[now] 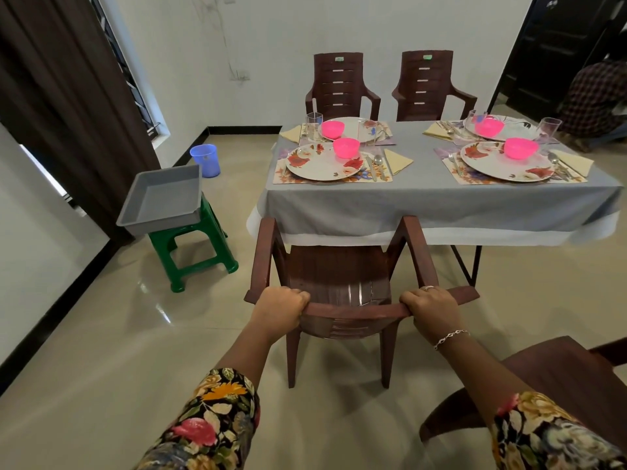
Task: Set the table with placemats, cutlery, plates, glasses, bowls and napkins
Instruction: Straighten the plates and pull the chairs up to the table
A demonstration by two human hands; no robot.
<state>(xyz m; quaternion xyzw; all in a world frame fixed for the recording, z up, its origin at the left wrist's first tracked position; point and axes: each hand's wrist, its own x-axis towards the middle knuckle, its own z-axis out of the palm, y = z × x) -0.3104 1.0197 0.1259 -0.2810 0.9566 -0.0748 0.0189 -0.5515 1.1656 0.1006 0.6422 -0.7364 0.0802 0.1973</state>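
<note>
Both hands clamped on chair point(342, 266) back, L hand point(280, 308) & R hand point(429, 308) apart; beyond them, table point(424, 198) w/ four set places: plates point(322, 162), pink bowls point(346, 147).

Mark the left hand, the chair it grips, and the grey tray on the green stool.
left hand point(280, 305): head view, on the back of the hand.
chair point(339, 269): head view, on the middle of the seat.
grey tray point(163, 198): head view, on its bare inner floor.
</note>
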